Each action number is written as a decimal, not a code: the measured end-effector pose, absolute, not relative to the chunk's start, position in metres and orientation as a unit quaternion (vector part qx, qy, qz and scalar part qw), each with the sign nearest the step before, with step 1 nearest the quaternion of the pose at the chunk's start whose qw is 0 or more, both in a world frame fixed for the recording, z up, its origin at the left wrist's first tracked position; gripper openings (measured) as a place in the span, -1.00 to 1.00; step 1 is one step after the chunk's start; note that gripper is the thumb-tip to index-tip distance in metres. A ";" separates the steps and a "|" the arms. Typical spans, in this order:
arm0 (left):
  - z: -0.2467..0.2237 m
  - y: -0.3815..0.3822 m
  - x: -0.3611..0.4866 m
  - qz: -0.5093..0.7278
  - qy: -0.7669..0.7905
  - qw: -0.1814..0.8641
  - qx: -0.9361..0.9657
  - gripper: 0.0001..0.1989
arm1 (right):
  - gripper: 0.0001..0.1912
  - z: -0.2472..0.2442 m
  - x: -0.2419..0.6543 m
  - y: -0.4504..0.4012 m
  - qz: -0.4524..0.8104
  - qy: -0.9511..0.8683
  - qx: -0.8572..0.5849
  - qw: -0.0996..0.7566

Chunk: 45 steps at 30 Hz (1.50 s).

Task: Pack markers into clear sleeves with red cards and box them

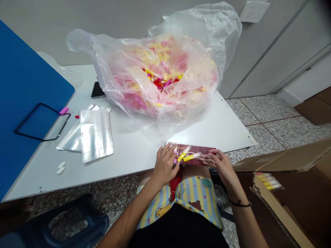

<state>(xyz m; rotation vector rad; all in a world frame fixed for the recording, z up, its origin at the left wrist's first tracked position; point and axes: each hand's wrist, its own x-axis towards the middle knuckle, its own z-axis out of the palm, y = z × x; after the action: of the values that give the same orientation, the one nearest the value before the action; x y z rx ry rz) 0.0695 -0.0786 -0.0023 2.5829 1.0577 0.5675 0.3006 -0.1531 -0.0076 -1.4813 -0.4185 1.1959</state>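
You're in a packing room, not a home: a white counter (134,162) holds a bulging plastic bag (103,44), an open carton (284,179) sits beside you, and terrazzo floor (258,113) meets gray wall panels (258,62).
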 end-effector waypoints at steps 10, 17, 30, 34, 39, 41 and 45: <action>-0.009 -0.068 0.062 0.176 0.281 0.165 0.929 -0.84 | -0.29 0.000 0.283 -0.135 0.499 -0.353 -0.581 0.537; -0.001 -0.069 0.057 0.155 0.264 0.177 0.935 -0.81 | -0.14 0.005 0.281 -0.134 0.417 -0.515 -0.611 0.433; -0.001 -0.016 0.120 0.154 0.315 0.255 0.901 -0.73 | -0.34 -0.020 0.283 -0.125 0.423 -0.369 -0.598 0.572; 0.000 -0.018 0.122 0.152 0.327 0.248 0.899 -0.76 | -0.45 -0.020 0.281 -0.124 0.406 -0.354 -0.599 0.592; 0.004 -0.023 0.121 0.144 0.347 0.243 0.894 -0.81 | -0.39 -0.016 0.282 -0.125 0.443 -0.386 -0.594 0.550; 0.005 -0.024 0.122 0.141 0.355 0.244 0.891 -0.82 | -0.35 -0.013 0.282 -0.126 0.451 -0.397 -0.588 0.541; 0.005 -0.022 0.132 0.129 0.378 0.228 0.888 -0.89 | -0.35 -0.011 0.283 -0.127 0.449 -0.419 -0.582 0.534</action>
<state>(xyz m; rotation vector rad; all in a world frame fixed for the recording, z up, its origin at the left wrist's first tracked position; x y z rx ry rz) 0.1315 -0.0224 0.0051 2.4449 1.0416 0.3559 0.2832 -0.1274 -0.0112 -1.3863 -0.9990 1.0695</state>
